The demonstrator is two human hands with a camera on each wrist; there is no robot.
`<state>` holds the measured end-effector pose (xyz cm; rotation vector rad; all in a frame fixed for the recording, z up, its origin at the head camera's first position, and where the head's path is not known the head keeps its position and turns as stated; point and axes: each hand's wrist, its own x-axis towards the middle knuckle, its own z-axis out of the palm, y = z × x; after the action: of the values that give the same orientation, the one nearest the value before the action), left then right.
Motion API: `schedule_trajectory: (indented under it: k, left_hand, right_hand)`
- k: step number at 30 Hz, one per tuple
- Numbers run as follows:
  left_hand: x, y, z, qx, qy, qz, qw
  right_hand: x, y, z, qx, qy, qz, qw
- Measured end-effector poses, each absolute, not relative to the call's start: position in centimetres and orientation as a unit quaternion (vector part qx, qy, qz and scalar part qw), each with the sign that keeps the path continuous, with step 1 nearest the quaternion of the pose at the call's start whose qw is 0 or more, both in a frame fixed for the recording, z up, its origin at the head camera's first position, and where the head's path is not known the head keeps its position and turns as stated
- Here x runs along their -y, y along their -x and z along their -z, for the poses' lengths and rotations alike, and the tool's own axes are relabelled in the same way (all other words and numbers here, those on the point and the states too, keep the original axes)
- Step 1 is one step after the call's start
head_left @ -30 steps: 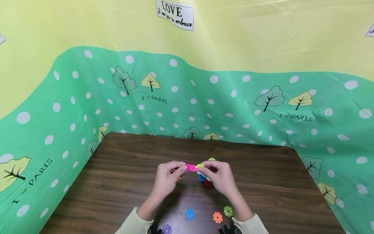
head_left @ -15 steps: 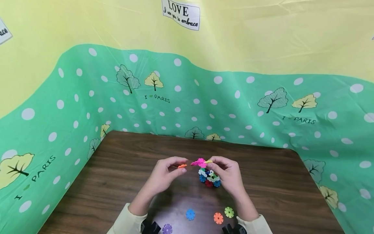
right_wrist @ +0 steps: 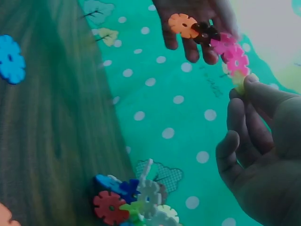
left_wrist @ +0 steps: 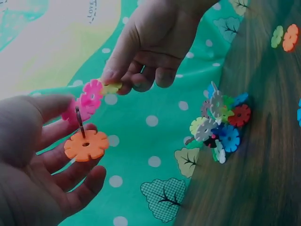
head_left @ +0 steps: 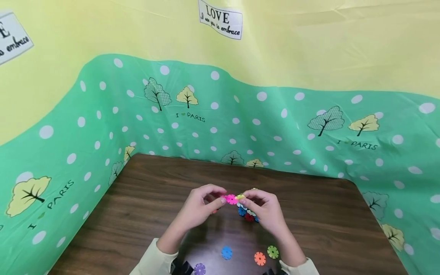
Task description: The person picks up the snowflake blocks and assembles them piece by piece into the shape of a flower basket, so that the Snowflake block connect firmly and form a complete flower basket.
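Between the two hands stretches a short chain of notched plastic snowflake discs. My left hand (head_left: 202,204) pinches its left part, where a pink disc (left_wrist: 72,113) meets a dark disc (right_wrist: 206,33) seen nearly edge-on in the left wrist view. An orange disc (left_wrist: 86,145) hangs from the dark one, in front of the left fingers. A second pink disc (right_wrist: 236,60) forms the middle of the chain. My right hand (head_left: 264,210) pinches the yellow disc (left_wrist: 111,87) at the other end, between thumb and forefinger. Whether the pink discs are fully slotted together I cannot tell.
On the brown table (head_left: 154,179) behind the right hand stands a many-coloured cluster of joined discs (left_wrist: 221,122). Loose discs lie nearer the body: blue (head_left: 226,253), orange (head_left: 259,258), green (head_left: 273,252) and purple (head_left: 199,269). A patterned cloth (head_left: 220,126) hangs around the table.
Half a second ago the hands were apart, the left with the orange disc, the right with the pink and yellow ones. Now they have come together and the pieces meet at the left fingertips.
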<state>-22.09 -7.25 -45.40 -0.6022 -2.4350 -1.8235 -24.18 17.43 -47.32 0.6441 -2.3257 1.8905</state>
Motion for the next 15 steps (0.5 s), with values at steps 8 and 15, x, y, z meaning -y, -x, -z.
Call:
schedule_trajectory:
  k: [8, 15]
  left_hand:
    - [7.6, 22.2, 45.4, 0.774, 0.126, 0.619, 0.041]
    - [8.0, 22.4, 45.2, 0.738, 0.115, 0.663, 0.042]
  right_hand:
    - [-17.3, 23.1, 47.1, 0.795, -0.207, -0.570, 0.018]
    - [-16.8, 21.0, 48.3, 0.822, -0.356, -0.425, -0.128]
